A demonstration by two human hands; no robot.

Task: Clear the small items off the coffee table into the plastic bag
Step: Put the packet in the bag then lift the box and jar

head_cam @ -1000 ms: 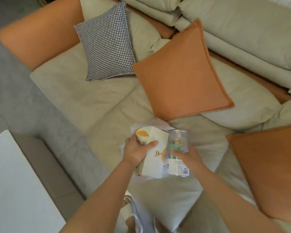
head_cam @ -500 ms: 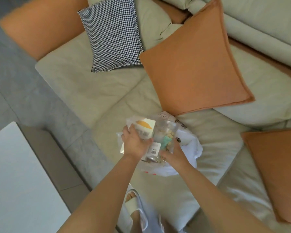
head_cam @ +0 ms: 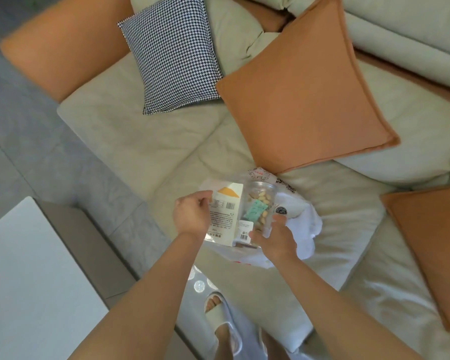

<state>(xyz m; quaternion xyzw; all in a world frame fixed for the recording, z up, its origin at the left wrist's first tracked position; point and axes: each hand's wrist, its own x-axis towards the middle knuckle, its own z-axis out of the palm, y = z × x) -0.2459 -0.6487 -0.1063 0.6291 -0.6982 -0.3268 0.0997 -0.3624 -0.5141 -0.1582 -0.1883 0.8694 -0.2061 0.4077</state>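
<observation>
Orange cushion [head_cam: 302, 94] behind bag [head_cam: 300, 229] | hands: left [head_cam: 192, 214] grips carton [head_cam: 225, 216], right [head_cam: 276, 236] jar [head_cam: 260, 203]

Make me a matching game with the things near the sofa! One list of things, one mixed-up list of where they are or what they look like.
Things:
1. clear jar
2. white carton
3. checked cushion
4. plastic bag

Clues:
A. black-and-white pattern, leaning at the back of the sofa
B. held by the right hand, nuts showing inside
C. white and crumpled, lying on the sofa seat
D. held by the left hand, orange shape on top

Pairs: 1-B, 2-D, 3-A, 4-C
</observation>
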